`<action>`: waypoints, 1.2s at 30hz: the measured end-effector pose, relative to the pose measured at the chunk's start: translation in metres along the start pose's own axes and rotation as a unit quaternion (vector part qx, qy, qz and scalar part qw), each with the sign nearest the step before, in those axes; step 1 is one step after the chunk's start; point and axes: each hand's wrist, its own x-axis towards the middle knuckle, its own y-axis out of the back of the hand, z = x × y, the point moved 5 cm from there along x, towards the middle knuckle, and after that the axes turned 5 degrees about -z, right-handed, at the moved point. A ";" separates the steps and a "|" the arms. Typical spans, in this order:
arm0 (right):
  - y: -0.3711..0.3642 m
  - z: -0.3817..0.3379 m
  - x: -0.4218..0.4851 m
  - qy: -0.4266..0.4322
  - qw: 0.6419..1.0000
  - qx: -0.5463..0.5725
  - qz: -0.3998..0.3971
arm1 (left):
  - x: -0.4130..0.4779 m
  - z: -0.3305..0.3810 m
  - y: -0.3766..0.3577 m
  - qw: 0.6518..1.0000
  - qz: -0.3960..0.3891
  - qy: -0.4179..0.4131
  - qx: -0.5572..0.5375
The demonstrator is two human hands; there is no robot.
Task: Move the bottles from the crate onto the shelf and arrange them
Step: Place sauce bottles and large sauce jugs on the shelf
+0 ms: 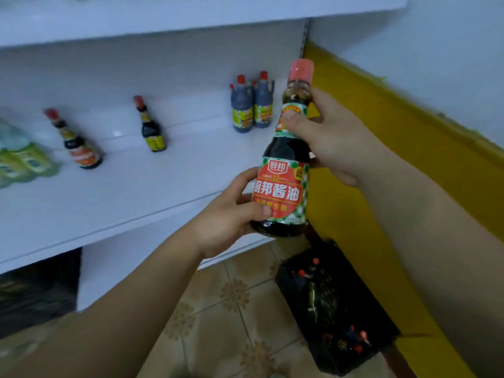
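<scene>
I hold a dark soy sauce bottle (286, 156) with a red cap and a red-and-green label upright in the air, in front of the right end of the white shelf (131, 192). My left hand (231, 216) grips its lower body from the left. My right hand (330, 140) grips its neck from the right, thumb across the neck label. Below on the floor sits the black crate (335, 309) with several red-capped bottles inside. On the shelf stand two dark jugs (251, 105) at the back right and two small dark bottles (151, 126) (79, 143) further left.
Green-labelled clear bottles (19, 156) fill the shelf's left end. Another white shelf board (163, 15) hangs above. A yellow wall band (395, 148) runs along the right, past the shelf's end. The floor (231, 309) is patterned tile. A dark space lies under the shelf at the left.
</scene>
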 end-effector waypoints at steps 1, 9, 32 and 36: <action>-0.015 -0.014 0.001 0.015 1.000 -0.007 -0.011 | -0.013 0.009 0.009 1.000 0.009 -0.013 -0.007; -0.157 -0.084 0.010 0.076 0.993 -0.042 -0.083 | -0.117 0.046 0.109 0.995 0.086 -0.043 0.025; -0.424 0.009 0.163 0.048 0.970 -0.085 -0.223 | -0.144 -0.012 0.381 0.945 0.285 0.008 0.163; -0.449 0.048 0.203 0.068 0.968 -0.100 -0.221 | -0.112 -0.039 0.430 0.936 0.303 0.009 0.178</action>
